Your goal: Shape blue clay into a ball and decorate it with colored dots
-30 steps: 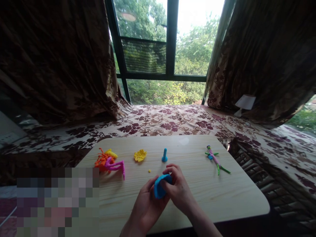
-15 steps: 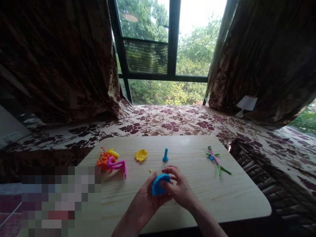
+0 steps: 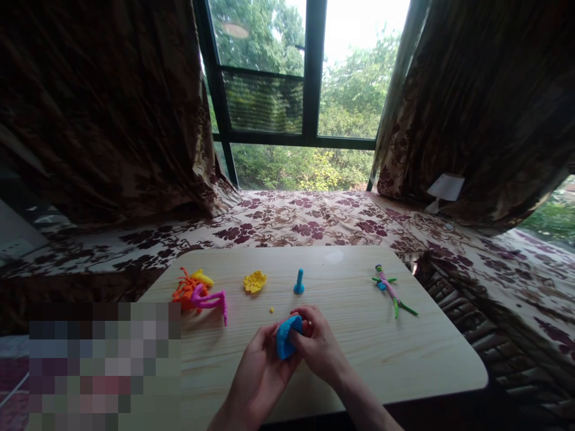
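Between my two hands is a blue piece of modelling clay (image 3: 287, 338), shaped like a shallow bowl or flattened disc and tilted on edge. My left hand (image 3: 263, 365) cups it from the left and below. From the right, my right hand (image 3: 321, 344) pinches its side, with the thumb pressed on the near face and the fingers behind, partly hidden. Just beyond the hands a blue clay stem (image 3: 300, 281) stands upright on a wider base. A tiny yellow clay bit (image 3: 271, 310) and a bumpy yellow clay disc (image 3: 254, 281) lie to the left of it.
At the table's left are an orange many-legged clay figure (image 3: 186, 290), a bent pink clay piece (image 3: 213, 299) and a yellow clay piece (image 3: 202, 276). A pink and green clay figure (image 3: 388, 287) lies right on the wooden table (image 3: 404, 365). A small lamp (image 3: 447, 187) stands by the curtain.
The blue clay has turned more edge-on in my hands. My right hand has closed in on its right side. The whole view has shifted slightly.
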Demonstrator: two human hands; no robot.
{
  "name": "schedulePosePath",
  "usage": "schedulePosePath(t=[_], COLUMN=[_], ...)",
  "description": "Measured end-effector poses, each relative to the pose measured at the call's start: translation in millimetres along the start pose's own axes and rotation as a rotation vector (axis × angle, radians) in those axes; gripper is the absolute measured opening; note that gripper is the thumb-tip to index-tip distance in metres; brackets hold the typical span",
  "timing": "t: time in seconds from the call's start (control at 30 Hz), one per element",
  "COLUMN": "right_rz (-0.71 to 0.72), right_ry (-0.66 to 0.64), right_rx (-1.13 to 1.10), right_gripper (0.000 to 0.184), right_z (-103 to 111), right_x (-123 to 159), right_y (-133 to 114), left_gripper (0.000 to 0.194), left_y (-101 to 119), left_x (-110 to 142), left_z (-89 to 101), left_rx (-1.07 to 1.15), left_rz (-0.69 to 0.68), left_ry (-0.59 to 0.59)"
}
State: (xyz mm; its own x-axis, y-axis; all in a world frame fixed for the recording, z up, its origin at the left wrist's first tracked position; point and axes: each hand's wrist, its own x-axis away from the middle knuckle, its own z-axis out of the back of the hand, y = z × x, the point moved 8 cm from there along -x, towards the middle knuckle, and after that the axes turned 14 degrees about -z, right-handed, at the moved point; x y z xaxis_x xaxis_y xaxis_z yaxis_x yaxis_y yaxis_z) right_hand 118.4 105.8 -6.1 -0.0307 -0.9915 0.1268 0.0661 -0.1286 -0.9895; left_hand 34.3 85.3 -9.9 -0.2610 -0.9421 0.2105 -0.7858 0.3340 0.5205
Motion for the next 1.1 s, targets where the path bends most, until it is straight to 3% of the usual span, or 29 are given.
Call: schedulePosePath(t=[0.17, 0.33, 0.5, 0.73, 0.83, 0.97, 1.1], right_rz=[0.021, 0.050, 0.037, 0.006, -0.003, 0.014, 0.053], right_ry=[-0.037, -0.098, -0.085, -0.067, -0.049, -0.084, -0.078], right_rx=[0.059, 0.106, 0.102, 0.055, 0.059, 0.088, 0.109], right_gripper=[0.032, 0.015, 0.013, 0.023, 0.019, 0.008, 0.015], right_z=[5, -2, -5, -4, -5, -3, 0], right_x=[5, 12, 11, 6, 7, 9, 13], right_y=[-18, -35, -30, -11, -7, -17, -30], left_gripper=[0.028, 0.021, 0.012, 0.021, 0.026, 0.025, 0.023], left_y=[-4, -2, -4, 7, 10, 11, 9], left_x=[1, 0, 0, 5, 6, 4, 3], left_z=[8.3, 4.6, 4.2, 1.0, 2.4, 6.7, 5.3], left_rx=[-0.049, -0.005, 0.045, 0.028, -0.005, -0.045, -0.024], left_rz=[0.080, 0.068, 0.071, -0.002, -0.008, 0.003, 0.015], left_ry=[0.020, 0.051, 0.081, 0.069, 0.044, 0.039, 0.061])
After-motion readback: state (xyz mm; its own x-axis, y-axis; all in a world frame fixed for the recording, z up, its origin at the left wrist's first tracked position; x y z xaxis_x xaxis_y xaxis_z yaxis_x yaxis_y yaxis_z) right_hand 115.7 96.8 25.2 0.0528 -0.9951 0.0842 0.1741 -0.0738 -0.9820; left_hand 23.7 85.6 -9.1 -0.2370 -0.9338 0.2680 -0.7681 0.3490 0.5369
